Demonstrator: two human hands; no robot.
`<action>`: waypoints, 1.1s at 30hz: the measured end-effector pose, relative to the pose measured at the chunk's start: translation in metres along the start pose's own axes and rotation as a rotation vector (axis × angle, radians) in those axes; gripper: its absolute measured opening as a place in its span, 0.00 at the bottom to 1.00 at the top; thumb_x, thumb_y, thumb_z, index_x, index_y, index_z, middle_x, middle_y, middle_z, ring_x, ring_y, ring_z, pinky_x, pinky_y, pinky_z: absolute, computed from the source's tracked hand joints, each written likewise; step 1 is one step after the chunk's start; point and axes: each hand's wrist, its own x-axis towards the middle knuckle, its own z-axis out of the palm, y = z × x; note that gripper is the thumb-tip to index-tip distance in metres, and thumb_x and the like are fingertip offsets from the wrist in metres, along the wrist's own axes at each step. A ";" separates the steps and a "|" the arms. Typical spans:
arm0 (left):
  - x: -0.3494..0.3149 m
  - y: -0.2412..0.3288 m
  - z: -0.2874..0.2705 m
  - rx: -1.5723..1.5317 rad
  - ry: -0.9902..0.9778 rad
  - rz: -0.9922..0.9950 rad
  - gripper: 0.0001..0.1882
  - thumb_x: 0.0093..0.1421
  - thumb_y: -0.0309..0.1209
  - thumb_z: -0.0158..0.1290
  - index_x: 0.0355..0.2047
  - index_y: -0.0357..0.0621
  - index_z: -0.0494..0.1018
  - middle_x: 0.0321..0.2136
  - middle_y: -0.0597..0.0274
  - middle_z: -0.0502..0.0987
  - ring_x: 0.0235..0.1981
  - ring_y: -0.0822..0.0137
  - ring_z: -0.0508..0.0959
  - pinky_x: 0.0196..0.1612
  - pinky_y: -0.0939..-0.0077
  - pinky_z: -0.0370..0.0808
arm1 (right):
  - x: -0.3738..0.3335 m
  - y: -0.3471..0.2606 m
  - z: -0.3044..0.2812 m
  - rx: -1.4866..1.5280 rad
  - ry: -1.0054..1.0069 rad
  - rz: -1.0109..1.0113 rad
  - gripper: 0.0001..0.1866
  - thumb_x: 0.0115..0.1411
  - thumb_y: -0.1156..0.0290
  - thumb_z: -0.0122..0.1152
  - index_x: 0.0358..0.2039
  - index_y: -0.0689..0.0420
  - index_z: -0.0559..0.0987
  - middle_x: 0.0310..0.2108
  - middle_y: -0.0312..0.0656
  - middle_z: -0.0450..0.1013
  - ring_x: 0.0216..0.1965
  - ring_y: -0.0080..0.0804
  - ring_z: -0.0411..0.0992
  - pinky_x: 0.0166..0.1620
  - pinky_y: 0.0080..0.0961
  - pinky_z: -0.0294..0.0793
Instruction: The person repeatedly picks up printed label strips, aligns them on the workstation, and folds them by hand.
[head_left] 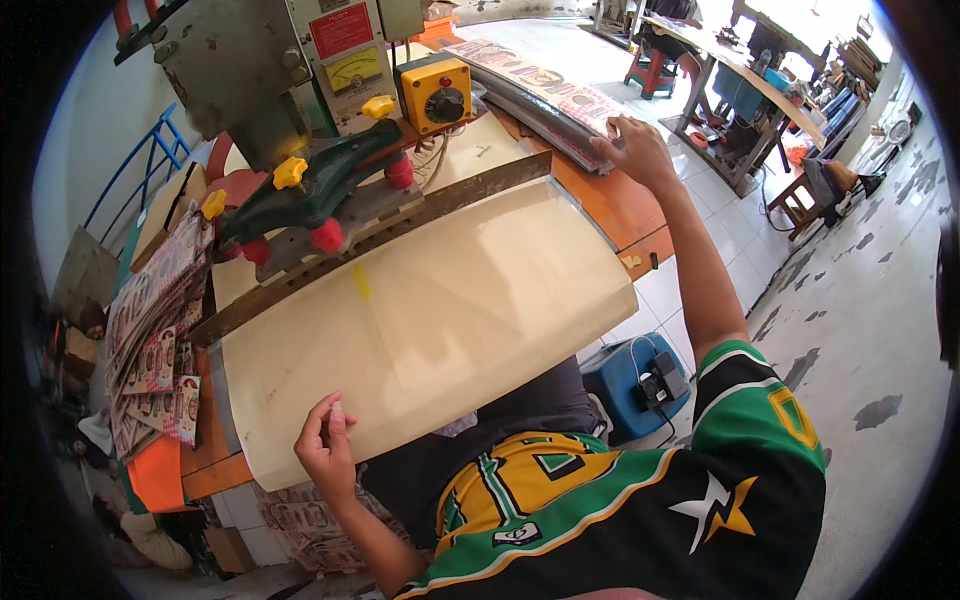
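Observation:
A wide cream sheet covers the work surface in front of me, its near edge curving down toward my lap. My left hand is at that near edge, with curled fingers and the thumb against them; anything inside is too small to make out. My right hand reaches far right, its fingers pinching at the corner of the top printed sheet on a stack. Just beyond the cream sheet stands a press machine with a green frame, yellow knobs and red feet. Its long metal bar runs along the sheet's far side.
A yellow control box with a black dial sits beside the press. Printed packages are piled at the left. A blue container with a black plug adapter stands on the floor at right. Farther back is another worktable.

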 end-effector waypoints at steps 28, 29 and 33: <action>0.001 -0.003 0.003 -0.032 0.033 -0.016 0.11 0.70 0.29 0.53 0.46 0.37 0.81 0.24 0.66 0.78 0.27 0.77 0.76 0.31 0.81 0.70 | 0.048 0.026 -0.027 -0.086 -0.339 -0.161 0.21 0.59 0.46 0.57 0.35 0.50 0.86 0.32 0.48 0.83 0.36 0.49 0.80 0.44 0.42 0.78; 0.002 -0.003 0.002 -0.033 0.030 -0.030 0.11 0.70 0.29 0.53 0.46 0.37 0.81 0.24 0.65 0.78 0.27 0.77 0.76 0.31 0.81 0.70 | 0.048 0.024 -0.026 -0.146 -0.345 -0.169 0.22 0.58 0.46 0.57 0.35 0.50 0.85 0.31 0.50 0.82 0.36 0.50 0.80 0.44 0.43 0.77; 0.003 -0.007 0.000 -0.010 0.007 -0.006 0.13 0.71 0.34 0.54 0.48 0.39 0.81 0.24 0.68 0.78 0.27 0.79 0.75 0.29 0.82 0.69 | 0.054 0.012 -0.025 -0.232 -0.367 -0.180 0.21 0.56 0.50 0.56 0.34 0.55 0.84 0.31 0.53 0.82 0.37 0.52 0.80 0.45 0.45 0.77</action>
